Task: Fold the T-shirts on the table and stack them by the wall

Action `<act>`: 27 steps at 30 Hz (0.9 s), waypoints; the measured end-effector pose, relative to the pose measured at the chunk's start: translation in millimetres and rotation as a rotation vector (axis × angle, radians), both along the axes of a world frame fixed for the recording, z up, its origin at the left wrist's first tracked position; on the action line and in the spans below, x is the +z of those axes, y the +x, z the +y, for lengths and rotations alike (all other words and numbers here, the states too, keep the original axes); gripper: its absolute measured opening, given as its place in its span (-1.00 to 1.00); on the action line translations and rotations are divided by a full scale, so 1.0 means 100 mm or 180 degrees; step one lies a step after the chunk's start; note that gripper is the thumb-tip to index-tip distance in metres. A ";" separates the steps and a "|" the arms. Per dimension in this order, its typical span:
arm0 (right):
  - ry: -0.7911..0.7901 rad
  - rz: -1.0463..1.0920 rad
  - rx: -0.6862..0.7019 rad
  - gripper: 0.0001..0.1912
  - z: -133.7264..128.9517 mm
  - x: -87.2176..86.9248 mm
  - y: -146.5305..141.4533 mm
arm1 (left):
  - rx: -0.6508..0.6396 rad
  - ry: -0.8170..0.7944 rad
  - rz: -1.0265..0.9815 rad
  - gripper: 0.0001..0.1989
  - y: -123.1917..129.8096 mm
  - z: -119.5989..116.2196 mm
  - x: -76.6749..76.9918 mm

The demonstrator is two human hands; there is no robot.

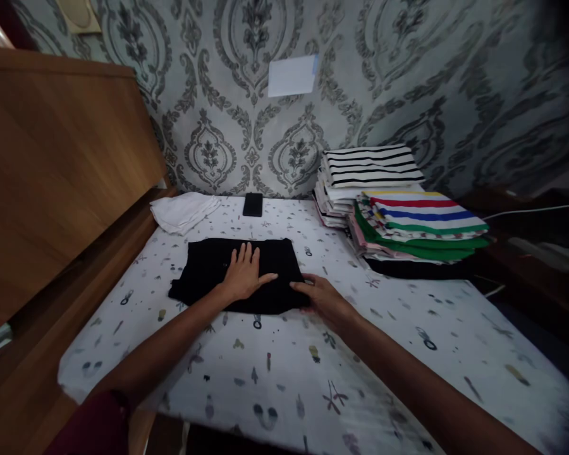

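Observation:
A black folded garment [208,272] lies flat in the middle of the white patterned sheet [265,354]. My left hand [244,275] rests palm down on top of it, fingers stretched out and thumb pointing right. At the garment's right edge is my right hand [320,300], its thumb on top of the black cloth and its fingers bent at the side, partly hidden under the edge. The right hand pinches that edge.
Two stacks of folded clothes stand at the right, one topped by a black-and-white striped piece [372,165], the other by a multicoloured striped piece [427,213]. At the back lie a black phone-like object [253,205] and a white cloth [183,212]. A wooden cabinet [61,164] borders the left.

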State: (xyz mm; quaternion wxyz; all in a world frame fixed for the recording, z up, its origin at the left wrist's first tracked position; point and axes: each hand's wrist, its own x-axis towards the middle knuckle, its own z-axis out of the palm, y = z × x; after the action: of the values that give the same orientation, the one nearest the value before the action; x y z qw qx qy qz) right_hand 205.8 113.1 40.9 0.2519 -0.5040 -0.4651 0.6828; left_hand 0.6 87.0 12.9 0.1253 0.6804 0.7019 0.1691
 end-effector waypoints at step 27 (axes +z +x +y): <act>0.0890 -0.0271 0.1609 -0.02 -0.60 0.18 -1.90 | 0.1348 0.0069 -0.5324 -0.88 -1.24 -0.45 0.19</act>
State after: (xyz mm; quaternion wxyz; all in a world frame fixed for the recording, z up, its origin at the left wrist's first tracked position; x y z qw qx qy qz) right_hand 15.4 53.2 58.6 0.1211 -0.3607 -0.6757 0.6314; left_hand -123.2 42.2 31.6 0.5603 0.1883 0.4896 0.6411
